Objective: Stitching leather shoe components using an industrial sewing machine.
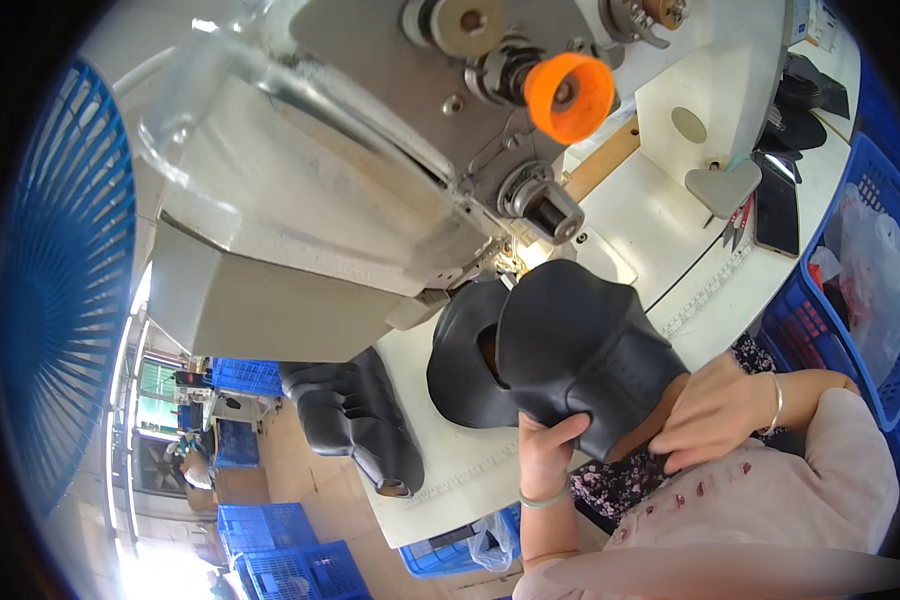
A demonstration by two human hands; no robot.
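A black leather-like shoe upper with a brown lining edge hangs below the sewing machine head. My left hand grips its lower edge, thumb on the outer face and the other fingers mostly hidden beneath. My right hand is beside the brown edge on the right, fingers bent and slightly apart, with nothing visible held; whether they touch the lining is hard to tell. Another black piece with an opening lies against the upper on its left, partly covered by it. The needle area is mostly hidden behind the upper.
Several black uppers lie on the table's left edge. At right are a phone, red-handled snips and a blue basket with plastic bags. A blue fan stands far left; blue crates sit on the floor.
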